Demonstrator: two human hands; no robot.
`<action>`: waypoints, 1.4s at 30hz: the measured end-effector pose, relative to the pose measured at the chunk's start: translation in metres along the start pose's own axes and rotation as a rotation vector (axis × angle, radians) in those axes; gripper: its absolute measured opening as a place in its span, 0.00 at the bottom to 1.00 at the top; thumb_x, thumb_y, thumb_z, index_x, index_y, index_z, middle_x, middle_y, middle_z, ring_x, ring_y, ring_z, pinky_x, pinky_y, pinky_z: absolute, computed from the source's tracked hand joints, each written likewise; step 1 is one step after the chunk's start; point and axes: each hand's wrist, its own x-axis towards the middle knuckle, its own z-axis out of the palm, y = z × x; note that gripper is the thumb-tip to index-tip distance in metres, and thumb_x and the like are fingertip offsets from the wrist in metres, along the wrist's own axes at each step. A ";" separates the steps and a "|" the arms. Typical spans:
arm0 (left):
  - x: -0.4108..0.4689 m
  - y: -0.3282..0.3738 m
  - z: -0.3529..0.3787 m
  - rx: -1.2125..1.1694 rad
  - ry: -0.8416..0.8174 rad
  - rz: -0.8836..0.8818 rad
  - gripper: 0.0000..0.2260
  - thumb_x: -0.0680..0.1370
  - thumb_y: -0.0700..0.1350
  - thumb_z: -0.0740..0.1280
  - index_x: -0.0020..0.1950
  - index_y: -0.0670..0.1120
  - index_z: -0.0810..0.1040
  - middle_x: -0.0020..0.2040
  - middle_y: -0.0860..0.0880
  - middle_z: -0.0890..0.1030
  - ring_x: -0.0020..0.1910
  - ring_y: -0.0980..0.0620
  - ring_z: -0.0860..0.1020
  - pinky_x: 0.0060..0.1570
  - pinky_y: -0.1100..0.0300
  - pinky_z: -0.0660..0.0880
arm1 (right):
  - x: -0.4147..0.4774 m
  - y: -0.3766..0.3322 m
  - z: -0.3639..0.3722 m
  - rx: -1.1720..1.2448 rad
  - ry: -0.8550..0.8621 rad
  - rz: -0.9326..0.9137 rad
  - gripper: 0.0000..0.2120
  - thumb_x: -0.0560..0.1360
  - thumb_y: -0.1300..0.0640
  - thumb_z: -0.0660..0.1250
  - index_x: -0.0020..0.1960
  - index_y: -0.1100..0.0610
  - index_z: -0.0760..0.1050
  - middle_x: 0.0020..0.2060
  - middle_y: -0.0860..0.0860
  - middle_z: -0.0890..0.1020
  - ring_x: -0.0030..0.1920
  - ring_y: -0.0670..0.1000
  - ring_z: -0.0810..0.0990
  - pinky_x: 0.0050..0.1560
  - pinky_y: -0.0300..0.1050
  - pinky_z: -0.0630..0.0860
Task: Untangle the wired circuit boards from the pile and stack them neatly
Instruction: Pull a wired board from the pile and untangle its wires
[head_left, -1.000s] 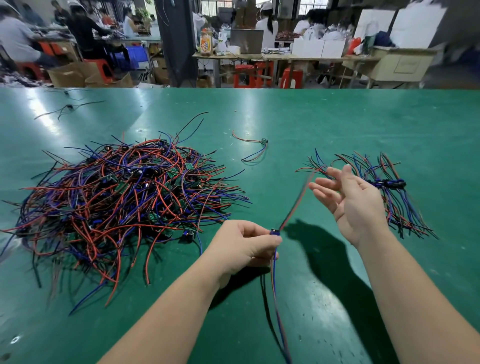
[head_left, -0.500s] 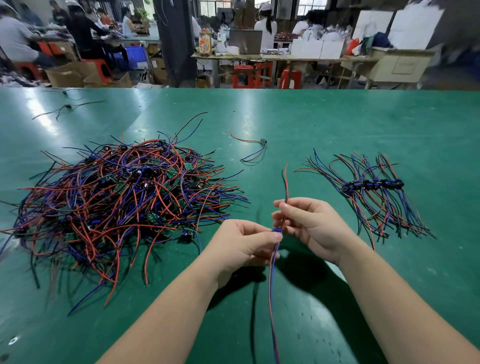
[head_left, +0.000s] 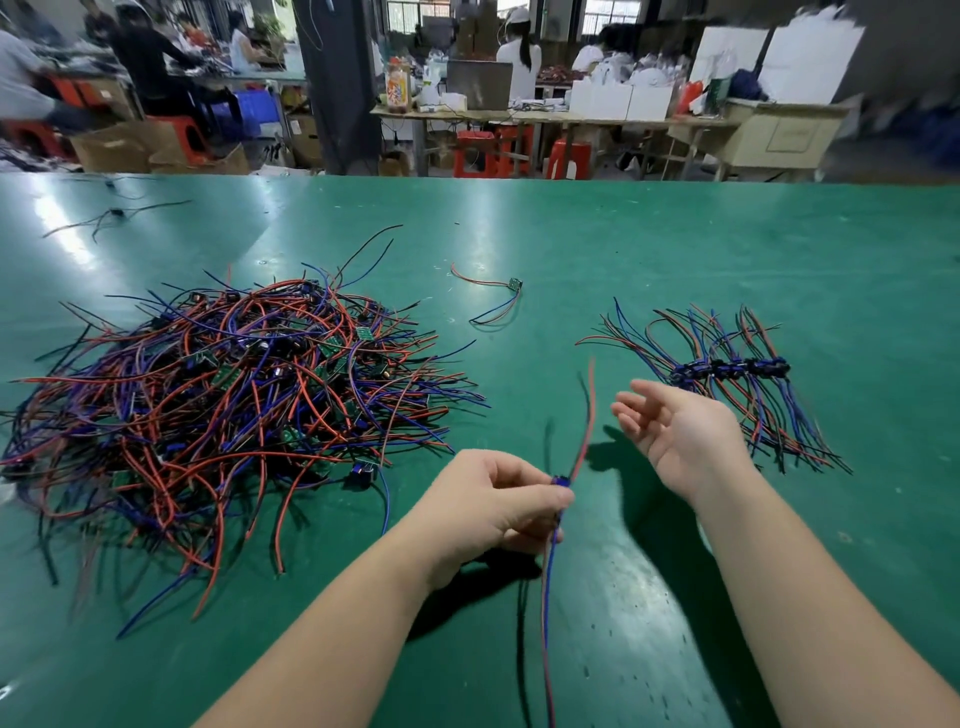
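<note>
Wired circuit board (head_left: 561, 480): pinched at left hand (head_left: 493, 499) fingertips, wires (head_left: 586, 415) running near-to-far. Right hand (head_left: 675, 431): fingers loosely spread, empty, between board and stack (head_left: 727, 369) lying far right.

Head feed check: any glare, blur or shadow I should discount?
Head view: the red wire of the wired circuit board pinched by the left hand is motion-blurred; glare streaks the green table far left and centre; hard shadows fall under that hand and the right hand; upper-right background is smeared.
</note>
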 end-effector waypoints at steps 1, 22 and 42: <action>0.002 -0.001 -0.001 -0.039 0.062 0.023 0.04 0.72 0.38 0.73 0.40 0.41 0.79 0.31 0.46 0.81 0.30 0.51 0.81 0.32 0.62 0.78 | -0.001 0.002 0.002 -0.033 0.024 0.010 0.06 0.79 0.67 0.59 0.46 0.66 0.73 0.36 0.60 0.78 0.33 0.54 0.79 0.28 0.36 0.77; 0.015 -0.008 -0.001 0.004 0.237 0.151 0.08 0.82 0.38 0.58 0.53 0.44 0.77 0.44 0.47 0.81 0.31 0.56 0.81 0.32 0.63 0.78 | -0.018 0.025 0.022 -0.563 -0.270 -0.065 0.07 0.71 0.74 0.66 0.46 0.65 0.75 0.30 0.57 0.77 0.23 0.49 0.75 0.24 0.37 0.72; 0.011 -0.002 -0.024 0.718 0.568 0.413 0.12 0.77 0.39 0.64 0.58 0.43 0.81 0.50 0.50 0.84 0.49 0.52 0.81 0.56 0.60 0.75 | 0.053 -0.012 -0.022 -1.664 0.331 -0.532 0.14 0.74 0.53 0.67 0.58 0.56 0.79 0.56 0.58 0.74 0.58 0.60 0.71 0.59 0.52 0.67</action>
